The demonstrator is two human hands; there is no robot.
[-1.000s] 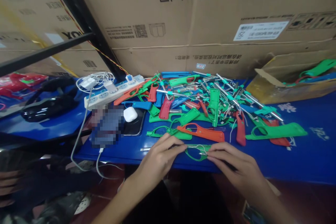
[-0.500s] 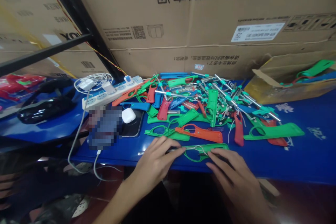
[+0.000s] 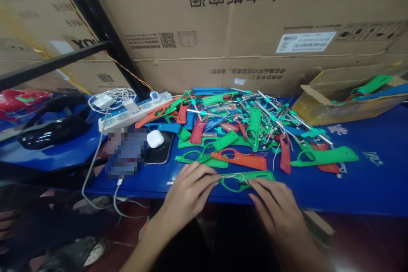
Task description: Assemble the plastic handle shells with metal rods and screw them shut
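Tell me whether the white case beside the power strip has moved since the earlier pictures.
No. The white case keeps its place relative to the power strip; both slid slightly left together as the camera shifted.

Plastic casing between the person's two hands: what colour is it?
Green; the casing shows best in the head view, the only view here.

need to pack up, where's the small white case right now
In the head view, the small white case is left of centre, on the black phone, in front of the power strip.
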